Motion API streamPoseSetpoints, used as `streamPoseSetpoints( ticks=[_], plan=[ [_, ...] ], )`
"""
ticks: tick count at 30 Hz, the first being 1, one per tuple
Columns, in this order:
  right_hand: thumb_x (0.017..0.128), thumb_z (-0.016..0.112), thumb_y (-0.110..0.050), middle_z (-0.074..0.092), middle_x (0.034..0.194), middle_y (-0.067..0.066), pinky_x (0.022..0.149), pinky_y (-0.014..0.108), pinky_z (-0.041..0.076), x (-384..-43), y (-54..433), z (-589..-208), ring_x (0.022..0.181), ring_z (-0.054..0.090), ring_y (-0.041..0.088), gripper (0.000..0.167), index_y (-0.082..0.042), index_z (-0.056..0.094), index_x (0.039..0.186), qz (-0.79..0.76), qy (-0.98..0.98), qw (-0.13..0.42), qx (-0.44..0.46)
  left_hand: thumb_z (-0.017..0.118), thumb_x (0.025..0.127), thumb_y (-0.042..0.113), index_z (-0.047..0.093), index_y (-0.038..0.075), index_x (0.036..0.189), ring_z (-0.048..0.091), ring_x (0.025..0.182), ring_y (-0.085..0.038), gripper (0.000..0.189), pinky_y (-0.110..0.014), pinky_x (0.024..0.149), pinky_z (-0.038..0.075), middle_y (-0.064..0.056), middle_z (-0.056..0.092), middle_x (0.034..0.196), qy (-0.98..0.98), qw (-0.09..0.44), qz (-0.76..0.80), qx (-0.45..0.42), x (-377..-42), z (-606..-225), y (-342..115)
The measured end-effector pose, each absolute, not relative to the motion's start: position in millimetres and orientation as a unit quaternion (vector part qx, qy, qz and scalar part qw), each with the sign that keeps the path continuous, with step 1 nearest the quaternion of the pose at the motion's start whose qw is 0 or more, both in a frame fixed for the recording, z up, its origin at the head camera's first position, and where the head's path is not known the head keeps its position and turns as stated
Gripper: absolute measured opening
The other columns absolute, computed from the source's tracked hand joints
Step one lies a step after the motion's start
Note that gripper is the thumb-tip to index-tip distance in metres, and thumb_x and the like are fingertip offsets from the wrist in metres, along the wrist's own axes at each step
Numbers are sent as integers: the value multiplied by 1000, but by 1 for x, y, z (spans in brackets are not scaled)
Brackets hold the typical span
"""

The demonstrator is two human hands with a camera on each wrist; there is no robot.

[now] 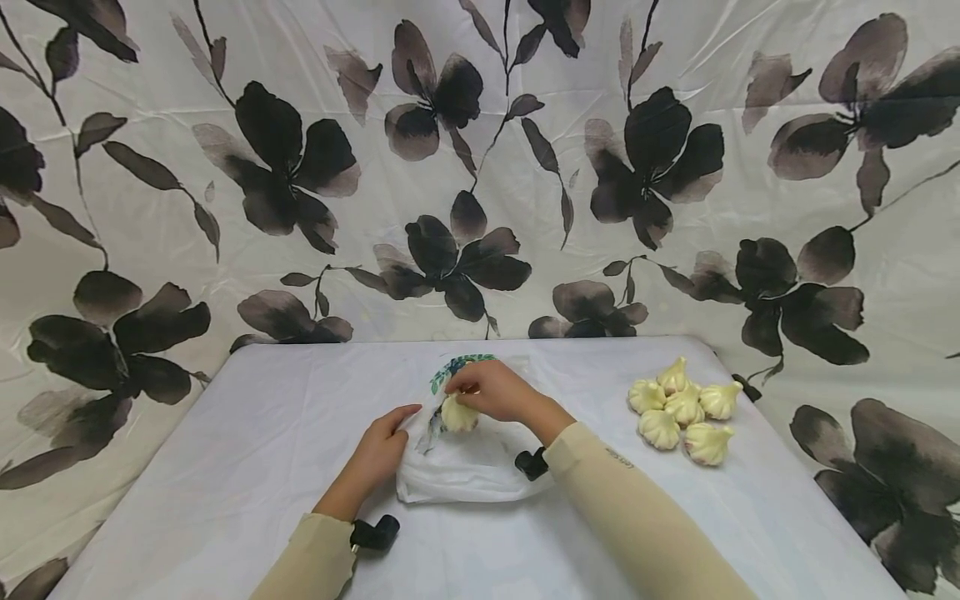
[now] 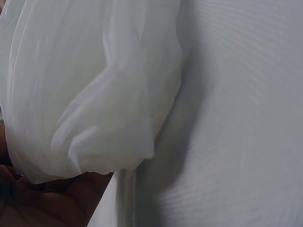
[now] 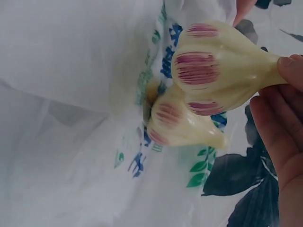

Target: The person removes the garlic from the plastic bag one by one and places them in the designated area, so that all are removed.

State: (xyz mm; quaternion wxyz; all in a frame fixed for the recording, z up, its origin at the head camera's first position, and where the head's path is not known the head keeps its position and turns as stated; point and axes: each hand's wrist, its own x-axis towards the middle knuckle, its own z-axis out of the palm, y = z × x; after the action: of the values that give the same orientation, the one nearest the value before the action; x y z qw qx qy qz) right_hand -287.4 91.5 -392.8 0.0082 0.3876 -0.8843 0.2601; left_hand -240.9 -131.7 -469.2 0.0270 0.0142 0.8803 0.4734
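Note:
A white plastic bag (image 1: 472, 483) with green and blue print lies on the table, its mouth toward the far side. My left hand (image 1: 381, 446) grips the bag's left edge; the left wrist view shows fingers (image 2: 52, 205) partly hidden behind the thin plastic. By its stem, my right hand (image 1: 491, 390) pinches a garlic bulb (image 3: 222, 71), cream with purple streaks, over the bag's mouth. In the right wrist view, a second garlic bulb (image 3: 182, 123) shows just behind the held one, in the bag's opening.
Several garlic bulbs (image 1: 684, 406) sit in a cluster on the right side of the table. White cloth covers the table (image 1: 247, 467). Behind it hangs a curtain (image 1: 555, 250) printed with dark flowers.

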Motion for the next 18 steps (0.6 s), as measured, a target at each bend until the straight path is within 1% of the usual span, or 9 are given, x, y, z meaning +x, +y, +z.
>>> streamPoseSetpoints(
  ticks=[3,10,13,18],
  plan=[
    [92,63,-10,71,110,3,86,30,56,-287,98,-388,99,67,17,21,-10,72,111,272,-878,22,393,36,93,6,51,14,141,32,144,-35,50,-58,116,26,-14,43,151,881,33,472,10,-242,-469,-131],
    [90,65,-9,72,106,4,83,25,57,-287,115,-377,95,68,16,21,-6,73,110,296,-865,68,398,36,94,7,50,16,141,30,145,-35,50,-58,116,26,-13,41,152,884,35,466,4,-243,-470,-130],
    [90,66,-8,72,106,5,82,25,57,-288,122,-373,96,68,17,20,-6,73,108,302,-861,91,398,36,94,7,50,16,141,30,145,-35,50,-58,116,25,-13,41,153,886,35,463,3,-244,-471,-130],
    [89,66,-8,72,108,5,83,25,57,-289,135,-369,98,68,17,19,-7,74,107,318,-862,111,377,36,94,7,49,16,142,29,145,-35,50,-58,116,24,-13,40,153,883,41,468,-2,-244,-471,-129]
  ],
)
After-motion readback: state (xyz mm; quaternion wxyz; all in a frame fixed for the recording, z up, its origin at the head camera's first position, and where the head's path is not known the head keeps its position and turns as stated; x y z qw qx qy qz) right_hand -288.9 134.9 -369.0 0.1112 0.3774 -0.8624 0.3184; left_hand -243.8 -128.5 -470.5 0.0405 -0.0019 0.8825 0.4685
